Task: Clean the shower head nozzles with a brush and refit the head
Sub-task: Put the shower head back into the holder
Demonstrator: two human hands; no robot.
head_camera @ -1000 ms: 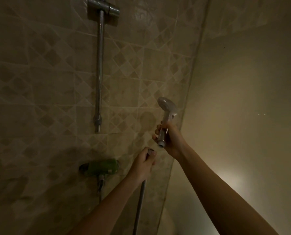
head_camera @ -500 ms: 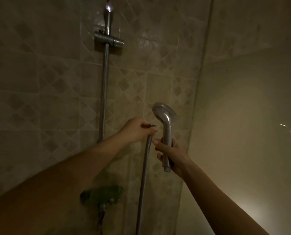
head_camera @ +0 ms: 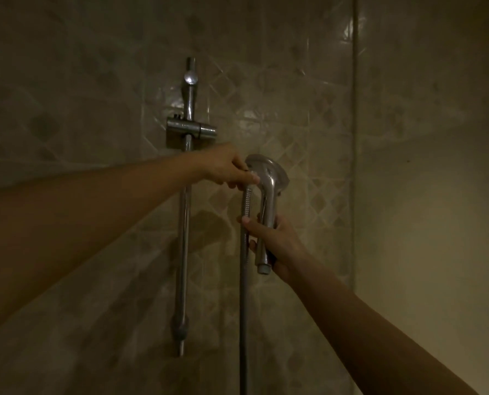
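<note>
The work is at the refitting stage, judging by how the parts lie: the shower head (head_camera: 269, 178) is off its hose (head_camera: 244, 280) and no brush is in sight. The right hand (head_camera: 272, 243) grasps the head by the lower part of its handle and holds it upright in front of the tiled wall (head_camera: 294, 81), just right of the rail (head_camera: 185, 223). The spray face is turned towards the wall, and the handle's bare end pokes out below the fingers. The right thumb reaches across to the hose, though it is too dim to tell whether it presses on it.

The left hand (head_camera: 232, 172) is curled round the top end of the hose, pinching it level with the head and touching or nearly touching its rim. The rest of the hose hangs straight down, just beside the handle.

The two ends that must join are well apart, one high and one low. The next move probably calls for lowering the hose end to the foot of the handle, lining it up squarely and turning the nut on by hand. After that the head can go up into the bracket (head_camera: 192, 129), which sits empty above the left hand.
</note>
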